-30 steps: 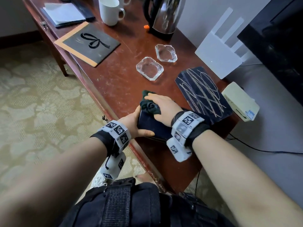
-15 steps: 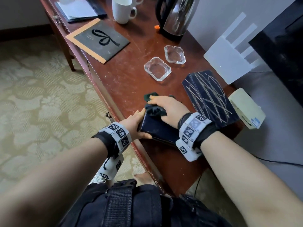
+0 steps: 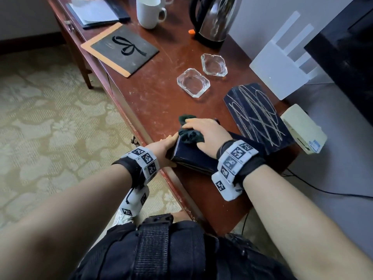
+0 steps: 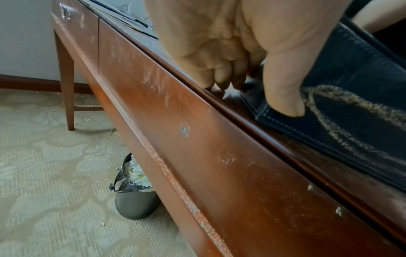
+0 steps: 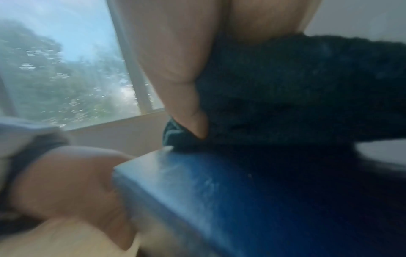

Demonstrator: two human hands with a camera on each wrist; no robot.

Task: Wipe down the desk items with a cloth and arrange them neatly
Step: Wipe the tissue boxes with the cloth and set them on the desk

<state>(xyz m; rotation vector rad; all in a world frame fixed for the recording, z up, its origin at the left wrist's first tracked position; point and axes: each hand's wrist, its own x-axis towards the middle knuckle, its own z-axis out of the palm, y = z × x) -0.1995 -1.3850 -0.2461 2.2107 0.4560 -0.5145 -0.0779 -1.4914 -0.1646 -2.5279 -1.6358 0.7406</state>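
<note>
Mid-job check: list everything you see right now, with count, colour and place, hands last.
desk: one, reddish-brown wood, along the wall
dark folder: one, navy, at the desk's near edge
cloth: one, dark green, on the folder
scribbled folder: one, dark, right of the hands
glass ashtrays: two, clear, mid-desk
bow board: one, black with tan edge, far left
mug: one, white, far end
kettle: one, steel and black, by the wall
router: one, white, against the wall
waste bin: one, grey, under the desk
left hand: grips the dark folder's end
right hand: presses the cloth down
</note>
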